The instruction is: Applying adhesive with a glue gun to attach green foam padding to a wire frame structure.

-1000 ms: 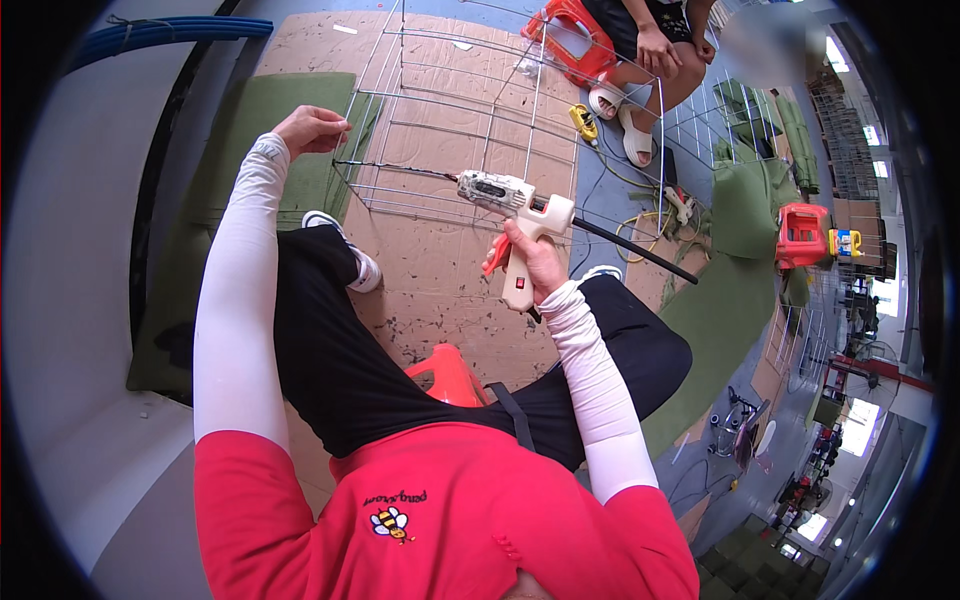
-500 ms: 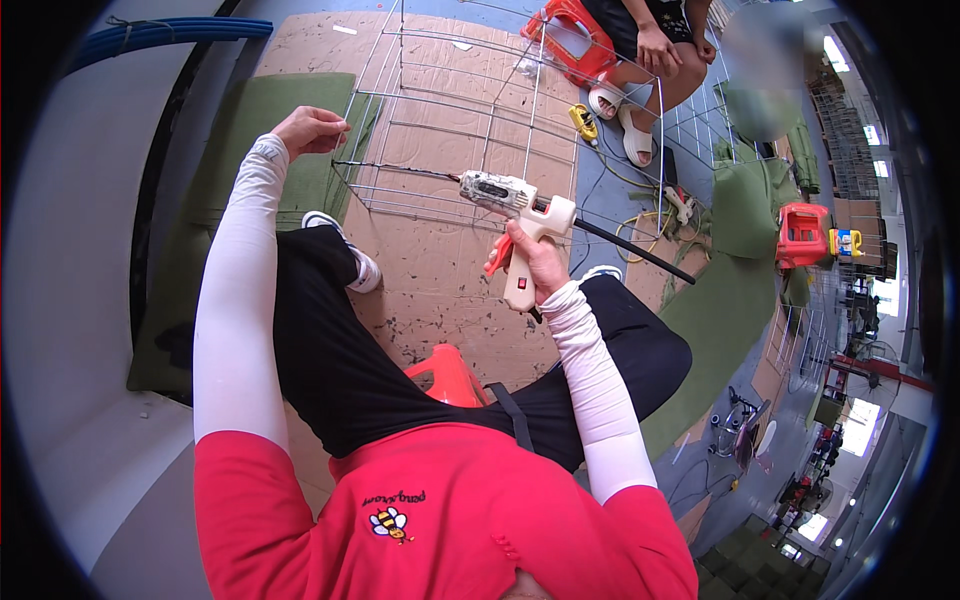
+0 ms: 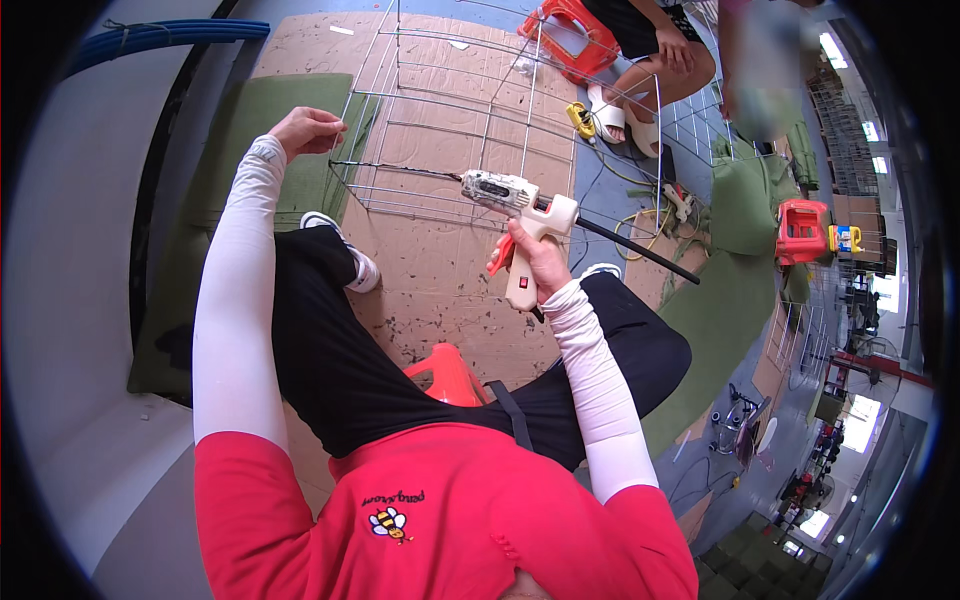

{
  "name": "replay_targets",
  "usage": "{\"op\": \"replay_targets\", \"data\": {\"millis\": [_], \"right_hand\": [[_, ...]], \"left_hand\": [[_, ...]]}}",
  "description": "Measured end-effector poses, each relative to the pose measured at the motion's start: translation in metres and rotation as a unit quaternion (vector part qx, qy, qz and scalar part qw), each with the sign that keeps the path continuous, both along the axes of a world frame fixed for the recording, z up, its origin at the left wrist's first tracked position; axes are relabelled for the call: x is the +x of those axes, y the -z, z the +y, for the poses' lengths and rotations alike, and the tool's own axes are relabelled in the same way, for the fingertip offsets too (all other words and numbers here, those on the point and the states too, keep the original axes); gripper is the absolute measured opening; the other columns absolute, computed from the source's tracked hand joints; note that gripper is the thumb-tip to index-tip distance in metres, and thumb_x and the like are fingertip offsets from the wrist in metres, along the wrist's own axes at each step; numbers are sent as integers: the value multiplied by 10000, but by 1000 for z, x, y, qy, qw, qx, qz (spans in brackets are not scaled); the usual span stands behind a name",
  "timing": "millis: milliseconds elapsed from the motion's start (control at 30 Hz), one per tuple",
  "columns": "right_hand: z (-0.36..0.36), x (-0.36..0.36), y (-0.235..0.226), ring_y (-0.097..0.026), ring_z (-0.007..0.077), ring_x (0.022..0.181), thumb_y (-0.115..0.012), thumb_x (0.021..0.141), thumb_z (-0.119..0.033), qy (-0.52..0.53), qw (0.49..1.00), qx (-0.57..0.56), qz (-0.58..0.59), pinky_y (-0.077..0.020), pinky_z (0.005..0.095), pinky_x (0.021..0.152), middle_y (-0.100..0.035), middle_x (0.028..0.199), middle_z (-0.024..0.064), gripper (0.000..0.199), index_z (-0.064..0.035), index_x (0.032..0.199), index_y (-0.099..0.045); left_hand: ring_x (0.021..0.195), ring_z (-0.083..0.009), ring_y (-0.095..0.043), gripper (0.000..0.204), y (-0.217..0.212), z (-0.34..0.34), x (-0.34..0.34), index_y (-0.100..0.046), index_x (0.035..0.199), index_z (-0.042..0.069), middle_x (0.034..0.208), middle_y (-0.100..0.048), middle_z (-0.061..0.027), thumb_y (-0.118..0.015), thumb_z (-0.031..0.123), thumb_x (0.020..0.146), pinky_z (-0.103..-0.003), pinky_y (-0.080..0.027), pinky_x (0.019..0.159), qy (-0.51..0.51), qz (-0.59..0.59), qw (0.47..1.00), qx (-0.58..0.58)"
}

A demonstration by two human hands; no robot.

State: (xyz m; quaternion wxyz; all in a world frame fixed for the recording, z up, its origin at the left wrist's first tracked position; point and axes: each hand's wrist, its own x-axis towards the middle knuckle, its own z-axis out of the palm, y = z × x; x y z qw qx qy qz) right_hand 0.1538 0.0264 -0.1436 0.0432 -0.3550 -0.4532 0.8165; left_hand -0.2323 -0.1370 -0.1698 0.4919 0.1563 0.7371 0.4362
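In front of me stands a wire mesh frame (image 3: 534, 90) of thin silver rods. My left hand (image 3: 308, 130) is closed in a pinch at its left edge rod, fingertips at the wire. My right hand (image 3: 538, 262) grips the handle of a cream-white glue gun (image 3: 505, 193), index finger by the red trigger. The gun's stained nozzle points left and touches or nearly touches a lower rod. Along that rod, from the nozzle to the frame's left corner, runs a dark line (image 3: 400, 169) that looks like black glue. A long black glue stick (image 3: 640, 247) sticks out of the gun's back.
Stained cardboard (image 3: 440, 310) covers the floor, with green sheets (image 3: 255, 150) at left and right. A red stool (image 3: 447, 375) shows between my legs. At the far right a seated person's hand (image 3: 675, 48) rests by their knee, near a yellow socket (image 3: 580, 120), cables and another red stool (image 3: 570, 40).
My hands and the glue gun have barely moved. The person opposite has shifted their legs, sandals and hand slightly. Another blurred figure has come further into view at the upper right.
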Motion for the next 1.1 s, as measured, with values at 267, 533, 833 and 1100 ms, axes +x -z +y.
{"op": "replay_targets", "data": {"millis": [267, 533, 833, 1100], "right_hand": [[0, 3, -3, -618, 231, 597, -611, 871, -293, 5, 1000, -5, 4, -526, 371, 568, -588, 693, 103, 296, -10, 829, -535], [3, 8, 0, -619, 236, 595, -612, 869, -305, 6, 1000, -3, 4, -521, 363, 564, -592, 687, 112, 307, -9, 821, -541], [4, 11, -2, -625, 247, 587, -616, 865, -314, 9, 1000, 3, -7, -514, 359, 555, -596, 680, 112, 312, -14, 817, -544], [7, 16, -1, -627, 245, 587, -621, 862, -323, 18, 1000, 14, -3, -518, 359, 546, -593, 675, 104, 313, -22, 826, -542]], "left_hand": [[701, -96, -641, 209, -1, -1, -1, -652, 980, 47, 806, -669, -36, -625, 221, 868, -216, -534, 669, 6, 0, 1000, 0], [676, -80, -630, 189, -4, 0, 3, -668, 963, 62, 792, -675, -23, -633, 217, 861, -212, -526, 645, 1, 10, 1000, -2], [677, -75, -629, 191, -1, -2, 0, -667, 961, 65, 795, -674, -22, -634, 224, 861, -206, -524, 645, 6, 8, 1000, 4], [701, -91, -637, 202, -2, -2, 0, -647, 971, 41, 792, -660, -27, -605, 217, 882, -214, -534, 679, 11, 8, 1000, 4]]}}
